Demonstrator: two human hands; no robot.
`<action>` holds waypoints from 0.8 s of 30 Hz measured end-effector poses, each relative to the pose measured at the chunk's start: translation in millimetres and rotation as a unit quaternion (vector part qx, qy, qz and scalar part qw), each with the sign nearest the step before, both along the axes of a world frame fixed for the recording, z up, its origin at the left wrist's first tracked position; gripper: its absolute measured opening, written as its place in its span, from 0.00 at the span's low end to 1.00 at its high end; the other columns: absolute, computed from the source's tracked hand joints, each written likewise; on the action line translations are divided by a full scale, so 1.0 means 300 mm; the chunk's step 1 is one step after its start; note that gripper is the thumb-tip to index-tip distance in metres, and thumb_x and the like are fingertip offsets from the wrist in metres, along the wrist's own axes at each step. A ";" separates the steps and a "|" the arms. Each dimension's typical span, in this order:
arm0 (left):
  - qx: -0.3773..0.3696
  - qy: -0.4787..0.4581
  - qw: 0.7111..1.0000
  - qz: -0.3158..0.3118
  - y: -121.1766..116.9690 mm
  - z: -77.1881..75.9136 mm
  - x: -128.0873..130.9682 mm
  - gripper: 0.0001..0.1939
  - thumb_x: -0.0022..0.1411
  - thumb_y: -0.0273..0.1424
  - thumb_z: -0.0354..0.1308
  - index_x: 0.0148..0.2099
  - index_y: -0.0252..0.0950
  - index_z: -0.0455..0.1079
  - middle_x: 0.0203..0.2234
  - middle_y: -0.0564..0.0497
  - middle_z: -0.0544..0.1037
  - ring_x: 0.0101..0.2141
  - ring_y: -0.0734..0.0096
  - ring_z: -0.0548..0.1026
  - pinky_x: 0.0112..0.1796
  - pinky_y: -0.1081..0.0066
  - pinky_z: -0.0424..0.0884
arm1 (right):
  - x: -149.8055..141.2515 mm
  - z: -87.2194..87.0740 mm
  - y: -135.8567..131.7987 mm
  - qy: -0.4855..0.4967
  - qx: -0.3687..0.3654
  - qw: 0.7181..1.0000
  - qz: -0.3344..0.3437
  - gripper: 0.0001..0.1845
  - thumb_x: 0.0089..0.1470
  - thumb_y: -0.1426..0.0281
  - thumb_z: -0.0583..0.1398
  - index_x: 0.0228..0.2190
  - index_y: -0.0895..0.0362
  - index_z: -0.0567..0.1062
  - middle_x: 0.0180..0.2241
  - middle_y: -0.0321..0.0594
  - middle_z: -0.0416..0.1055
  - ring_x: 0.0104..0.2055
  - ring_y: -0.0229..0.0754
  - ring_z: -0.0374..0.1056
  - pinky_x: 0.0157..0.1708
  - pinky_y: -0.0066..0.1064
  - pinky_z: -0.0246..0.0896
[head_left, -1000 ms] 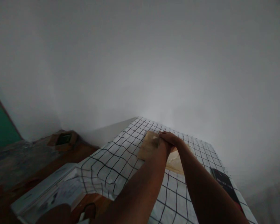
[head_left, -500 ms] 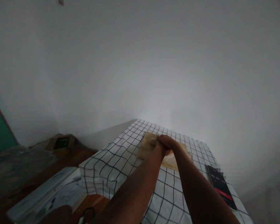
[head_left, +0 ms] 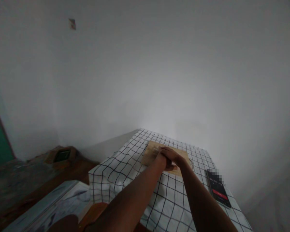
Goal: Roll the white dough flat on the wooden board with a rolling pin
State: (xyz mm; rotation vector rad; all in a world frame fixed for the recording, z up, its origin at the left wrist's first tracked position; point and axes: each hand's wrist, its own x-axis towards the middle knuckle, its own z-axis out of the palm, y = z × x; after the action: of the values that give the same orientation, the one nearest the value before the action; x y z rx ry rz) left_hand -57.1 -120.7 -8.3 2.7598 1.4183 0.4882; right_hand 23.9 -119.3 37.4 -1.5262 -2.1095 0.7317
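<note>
A thin wooden board [head_left: 148, 156] lies on the checked tablecloth. Both my arms reach forward over it, and my hands are stacked near its middle. My right hand [head_left: 170, 152] lies on top, its fingers closed over the back of my left hand. Underneath, my left hand [head_left: 169, 165] presses down towards the board; its fingers are mostly covered and dim. A pale, whitish patch shows on the board beside the hands, too blurred to name. Whatever may lie under my left palm is hidden.
The white tablecloth [head_left: 125, 161] with black lines covers the table against the wall. A dark book or box with a red band [head_left: 218, 190] lies at its right edge. A cardboard box [head_left: 62, 156] sits on the floor at left, and a large white box [head_left: 62, 199] stands nearer.
The view has tilted up a little and turned slightly right. My stacked hands have shifted slightly towards me on the board, and the right hand still covers the left.
</note>
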 end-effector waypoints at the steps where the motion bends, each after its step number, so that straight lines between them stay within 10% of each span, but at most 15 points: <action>1: -0.005 0.025 1.000 -0.011 -0.021 -0.002 -0.013 0.27 0.56 0.47 0.71 0.54 0.39 0.82 0.60 0.37 0.77 0.65 0.26 0.63 0.65 0.36 0.54 | 0.013 -0.001 -0.027 0.023 0.015 1.000 0.000 0.21 0.68 0.65 0.52 0.54 0.56 0.78 0.55 0.43 0.78 0.56 0.43 0.73 0.58 0.33 0.66; 6: 0.023 0.024 0.998 -0.056 -0.141 -0.022 -0.129 0.51 0.59 0.56 0.61 0.77 0.36 0.54 0.74 0.36 0.55 0.71 0.33 0.54 0.69 0.37 0.48 | 0.124 -0.039 -0.166 -0.109 0.116 0.978 -0.135 0.28 0.71 0.68 0.43 0.63 0.50 0.73 0.65 0.45 0.69 0.69 0.43 0.62 0.67 0.39 0.56; 12: 0.012 0.012 0.993 -0.115 -0.194 -0.032 -0.217 0.34 0.75 0.51 0.42 0.78 0.49 0.50 0.74 0.51 0.56 0.73 0.53 0.53 0.71 0.43 0.48 | 0.238 -0.116 -0.252 -0.312 0.100 0.935 -0.139 0.23 0.67 0.68 0.56 0.61 0.45 0.75 0.69 0.44 0.62 0.75 0.53 0.50 0.71 0.54 0.44; 24: 0.054 -0.028 0.995 0.079 0.119 -0.059 -0.244 0.28 0.76 0.37 0.43 0.72 0.41 0.65 0.69 0.42 0.67 0.69 0.48 0.62 0.69 0.40 0.51 | 0.265 -0.150 -0.076 -0.265 0.108 0.929 -0.234 0.28 0.73 0.62 0.44 0.67 0.51 0.66 0.73 0.44 0.53 0.77 0.51 0.41 0.72 0.58 0.37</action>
State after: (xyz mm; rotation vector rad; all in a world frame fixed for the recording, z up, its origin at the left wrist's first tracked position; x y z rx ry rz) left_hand -130.2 -85.0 -25.9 2.7025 1.6531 0.6605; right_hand 103.4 -142.0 -7.5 -2.1515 -1.9410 -0.0978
